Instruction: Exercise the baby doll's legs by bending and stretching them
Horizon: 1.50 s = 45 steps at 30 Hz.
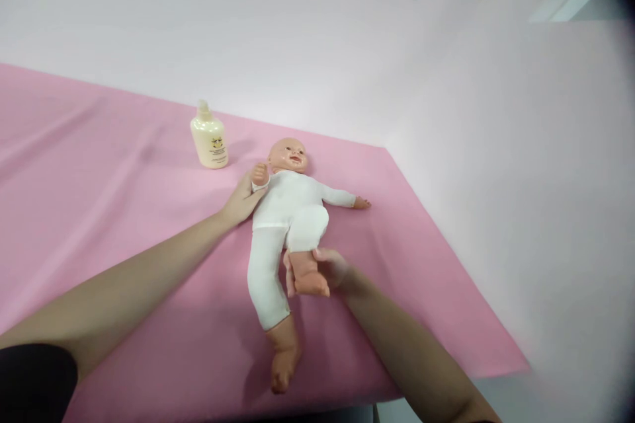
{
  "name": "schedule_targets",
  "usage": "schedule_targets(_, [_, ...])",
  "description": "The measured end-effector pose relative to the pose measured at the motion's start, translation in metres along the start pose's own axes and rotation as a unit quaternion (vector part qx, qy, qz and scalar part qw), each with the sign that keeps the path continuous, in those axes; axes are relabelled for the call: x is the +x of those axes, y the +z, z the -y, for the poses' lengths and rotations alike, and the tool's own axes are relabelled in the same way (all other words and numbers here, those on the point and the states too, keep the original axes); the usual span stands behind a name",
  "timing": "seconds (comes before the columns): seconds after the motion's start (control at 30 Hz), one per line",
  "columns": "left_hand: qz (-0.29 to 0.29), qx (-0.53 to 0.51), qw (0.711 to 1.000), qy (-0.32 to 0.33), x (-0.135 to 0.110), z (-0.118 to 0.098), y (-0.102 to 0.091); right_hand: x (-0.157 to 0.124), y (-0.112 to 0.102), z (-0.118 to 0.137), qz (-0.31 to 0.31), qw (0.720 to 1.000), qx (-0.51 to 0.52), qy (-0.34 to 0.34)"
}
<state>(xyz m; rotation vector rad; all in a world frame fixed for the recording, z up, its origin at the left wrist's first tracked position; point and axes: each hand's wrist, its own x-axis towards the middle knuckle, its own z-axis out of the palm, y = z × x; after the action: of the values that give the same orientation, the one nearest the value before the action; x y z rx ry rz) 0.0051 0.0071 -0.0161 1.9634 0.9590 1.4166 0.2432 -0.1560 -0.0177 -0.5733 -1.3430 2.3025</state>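
Note:
A baby doll [290,208] in a white suit lies on its back on a pink cloth [124,225], head toward the far wall. My left hand [243,199] holds the doll's raised arm near the shoulder, fingers curled around it. My right hand [327,269] grips the doll's bent leg just above the bare foot and lifts it off the cloth. The doll's other leg lies straight toward me, and its other arm stretches out to the right.
A cream lotion bottle [209,136] stands upright on the cloth, left of the doll's head. The cloth's right edge [446,238] runs diagonally past the doll, with a pale wall behind and to the right.

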Motion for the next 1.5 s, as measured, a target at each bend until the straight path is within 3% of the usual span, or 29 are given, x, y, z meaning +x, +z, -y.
schedule_targets(0.1, [-0.043, -0.034, 0.997, -0.051, -0.001, 0.01, 0.003, 0.001, -0.001, -0.001, 0.109, 0.993, 0.008, 0.054])
schedule_targets(0.27, [-0.078, -0.064, 0.992, -0.074, -0.001, 0.021, 0.006, 0.002, 0.003, 0.002, 0.121, 0.99, -0.018, 0.071])
schedule_targets(0.5, [-0.092, 0.029, 0.992, -0.082, 0.0, 0.033, 0.004, 0.002, -0.001, -0.003, 0.142, 0.988, 0.0, 0.065])
schedule_targets(0.67, [-0.076, 0.069, 0.994, -0.031, -0.001, 0.024, 0.002, 0.003, -0.009, -0.01, 0.152, 0.986, 0.03, 0.058])
schedule_targets(0.77, [-0.021, 0.094, 0.994, 0.045, -0.002, 0.009, 0.0, 0.003, -0.009, -0.009, 0.195, 0.978, 0.076, 0.009])
schedule_targets(0.83, [0.037, 0.109, 0.99, 0.084, -0.002, -0.002, -0.002, 0.001, -0.005, -0.003, 0.16, 0.978, 0.109, -0.078])
schedule_targets(0.9, [0.078, 0.122, 0.984, 0.1, -0.002, -0.009, -0.003, -0.001, 0.0, 0.008, 0.074, 0.978, 0.13, -0.144])
schedule_targets(0.97, [0.095, 0.132, 0.981, 0.107, -0.001, -0.013, -0.005, -0.002, 0.005, 0.019, -0.022, 0.98, 0.144, -0.136])
schedule_targets(1.1, [0.099, 0.132, 0.981, 0.107, 0.001, -0.011, -0.005, -0.003, 0.009, 0.03, -0.068, 0.977, 0.149, -0.135])
schedule_targets(1.3, [0.049, 0.06, 0.994, 0.072, 0.001, -0.007, -0.001, -0.003, 0.008, 0.017, -0.027, 0.991, 0.063, -0.114])
schedule_targets(1.43, [-0.036, -0.009, 0.999, -0.036, 0.001, 0.004, 0.004, -0.001, 0.004, 0.005, 0.067, 0.998, 0.014, 0.008])
schedule_targets(1.5, [-0.066, -0.04, 0.993, -0.089, 0.001, 0.012, 0.005, 0.0, 0.002, 0.002, 0.08, 0.996, -0.004, 0.05])
